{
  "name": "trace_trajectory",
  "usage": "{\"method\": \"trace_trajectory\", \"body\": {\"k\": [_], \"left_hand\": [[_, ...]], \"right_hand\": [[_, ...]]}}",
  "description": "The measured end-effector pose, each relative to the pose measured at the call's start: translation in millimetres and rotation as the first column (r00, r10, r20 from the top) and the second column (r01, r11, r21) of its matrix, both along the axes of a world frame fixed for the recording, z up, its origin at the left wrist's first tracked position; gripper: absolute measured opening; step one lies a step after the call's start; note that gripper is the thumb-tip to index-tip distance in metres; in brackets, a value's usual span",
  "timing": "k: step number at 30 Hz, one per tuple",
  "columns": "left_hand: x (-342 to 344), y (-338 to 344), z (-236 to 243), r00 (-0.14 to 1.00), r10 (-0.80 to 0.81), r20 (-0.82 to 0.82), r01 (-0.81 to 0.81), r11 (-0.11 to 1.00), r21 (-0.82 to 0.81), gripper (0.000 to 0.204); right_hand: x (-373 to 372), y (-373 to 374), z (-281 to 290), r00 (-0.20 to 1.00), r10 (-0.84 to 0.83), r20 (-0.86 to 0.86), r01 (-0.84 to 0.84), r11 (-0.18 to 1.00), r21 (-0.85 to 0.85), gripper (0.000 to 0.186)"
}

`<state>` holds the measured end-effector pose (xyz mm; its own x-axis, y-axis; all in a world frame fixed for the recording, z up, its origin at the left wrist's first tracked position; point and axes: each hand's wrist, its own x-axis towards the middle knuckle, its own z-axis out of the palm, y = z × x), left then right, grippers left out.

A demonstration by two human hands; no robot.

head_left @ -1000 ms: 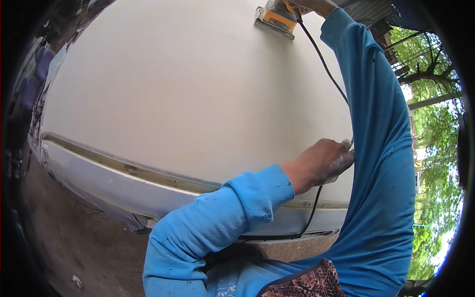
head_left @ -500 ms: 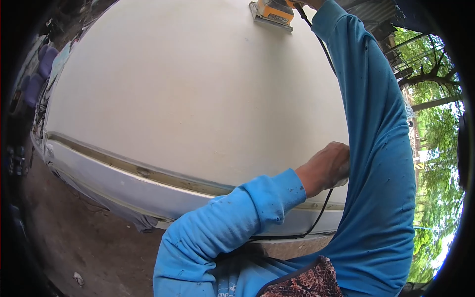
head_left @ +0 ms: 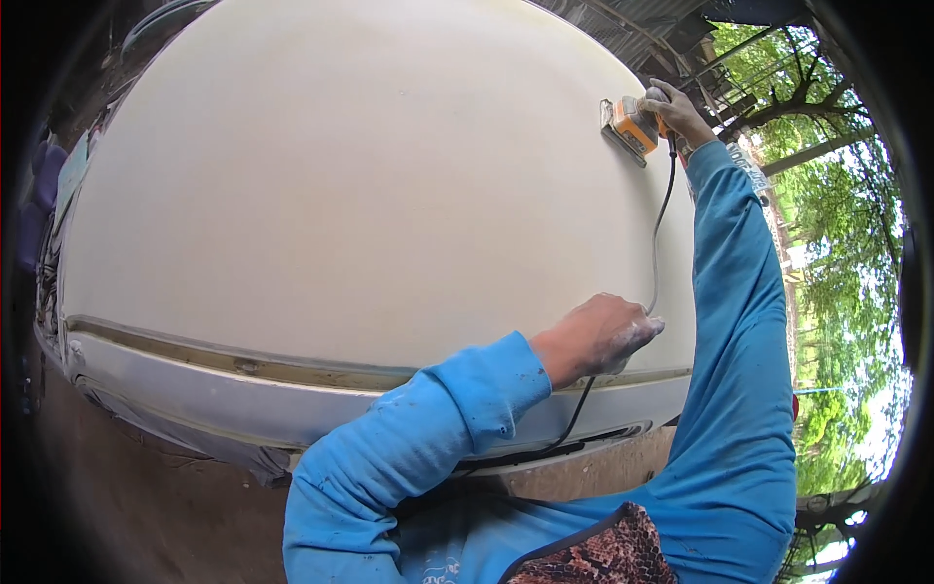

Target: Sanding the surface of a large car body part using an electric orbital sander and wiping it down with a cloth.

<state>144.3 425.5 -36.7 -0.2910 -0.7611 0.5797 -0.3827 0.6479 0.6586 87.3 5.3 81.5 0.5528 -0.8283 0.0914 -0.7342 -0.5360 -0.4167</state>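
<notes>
An orange and grey electric sander (head_left: 632,128) rests on the cream-coloured vehicle roof (head_left: 370,195), close to its right edge. My right hand (head_left: 683,115) grips the sander's rounded top, the arm stretched far out. From the tool a dark power cord (head_left: 663,226) runs back across the roof toward me. Over the near edge of the roof, my left hand (head_left: 605,336) is closed around the cord, which hangs out below it. Dust whitens the fingertips of my left hand.
A long gutter channel (head_left: 243,366) runs along the roof's near side, above the pale side panel (head_left: 214,394). Brown ground (head_left: 185,516) lies below. Trees (head_left: 846,263) and a corrugated metal sheet (head_left: 632,29) are beyond on the right.
The sander has moved right and nearer, toward the roof's right edge, with my right hand on it. My left hand shows more fully, and the cord is now visible between both hands.
</notes>
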Motion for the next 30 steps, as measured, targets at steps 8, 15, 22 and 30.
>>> {"method": "trace_trajectory", "body": {"k": [8, 15, 22, 30], "left_hand": [[-4, 2, -7, 0.999, -0.039, -0.029, 0.038, 0.999, -0.030, 0.010], [-2, 4, -8, 0.999, -0.047, 0.020, 0.048, 0.996, -0.077, 0.010], [0, 3, -8, 0.997, -0.073, -0.018, 0.071, 0.992, -0.109, 0.006], [-26, 3, 10, 0.997, -0.075, -0.005, 0.074, 0.994, -0.074, 0.006]], "right_hand": [[-102, 3, -6, 0.988, -0.142, -0.057, 0.142, 0.990, -0.005, 0.079], [-43, 25, -6, 0.999, -0.013, -0.049, 0.012, 1.000, -0.023, 0.074], [54, 58, 1, 0.985, 0.110, -0.134, -0.126, 0.985, -0.114, 0.074], [105, 96, 17, 0.968, 0.218, -0.125, -0.236, 0.959, -0.156, 0.071]]}}
